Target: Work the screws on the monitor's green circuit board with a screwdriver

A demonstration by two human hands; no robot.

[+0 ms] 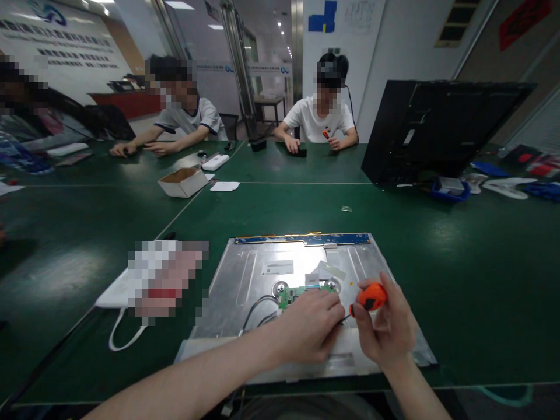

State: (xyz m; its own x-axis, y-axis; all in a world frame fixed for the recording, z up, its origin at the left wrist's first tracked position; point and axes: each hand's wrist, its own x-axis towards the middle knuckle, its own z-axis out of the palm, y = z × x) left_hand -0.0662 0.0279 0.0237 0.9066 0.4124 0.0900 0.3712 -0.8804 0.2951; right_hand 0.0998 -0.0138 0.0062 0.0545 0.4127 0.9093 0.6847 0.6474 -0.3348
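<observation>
A flat metal display panel (pixel 234 280) lies in front of me, with a blue circuit strip (pixel 301 239) along its far edge. On its back sits a small green circuit board (pixel 289 294), partly covered by my left hand (pixel 310 321). That hand's fingers are bent together beside the board, their tips hidden. In my right hand (pixel 391 326) is an orange and black screwdriver (pixel 371 297), held by the handle. Its thin shaft points left and down, ending close to my left fingers. Dark cables (pixel 254 309) run from the board's left side.
A white and pink bag (pixel 157 277) lies to the left of the panel. Farther back are an open cardboard box (pixel 184 182), a large black monitor (pixel 437 128) and a blue tray (pixel 450 188). Two people (pixel 192 119) (pixel 324 116) sit across the green table (pixel 284 204).
</observation>
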